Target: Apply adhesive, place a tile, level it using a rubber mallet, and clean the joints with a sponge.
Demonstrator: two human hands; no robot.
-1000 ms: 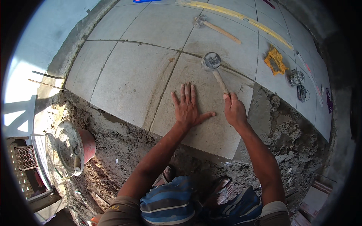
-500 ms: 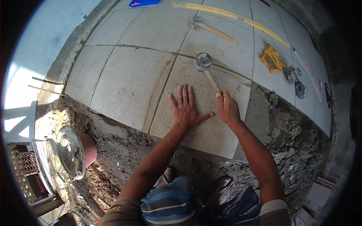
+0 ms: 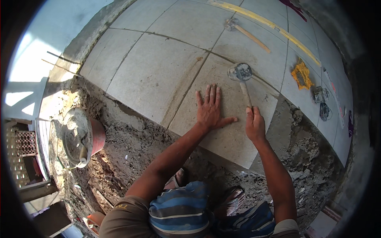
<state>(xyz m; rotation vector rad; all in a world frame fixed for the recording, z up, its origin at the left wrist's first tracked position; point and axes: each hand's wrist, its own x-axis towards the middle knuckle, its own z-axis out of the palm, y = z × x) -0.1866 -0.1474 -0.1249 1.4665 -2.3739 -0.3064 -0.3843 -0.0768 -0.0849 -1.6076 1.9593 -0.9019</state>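
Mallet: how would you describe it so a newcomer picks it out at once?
On the pale tiled floor, find the dusty tile where the left hand lies palm down. To its right, the right hand grips the mallet by its handle. Unlike the hammer lying farther back, it is held, its round face turned upward.

We saw pale grey tiles (image 3: 143, 75) with darker joint lines (image 3: 192, 83); the near tile (image 3: 228, 144) looked dusty beige-grey. The mallet (image 3: 240, 72) was dark grey blotched with paler grey. Far off we noted a yellow bar (image 3: 254, 16), to the right an orange-yellow cloth (image 3: 303, 67), at left a red-sided bucket (image 3: 98, 137), and near us shorts (image 3: 180, 206) striped blue, dark and white.
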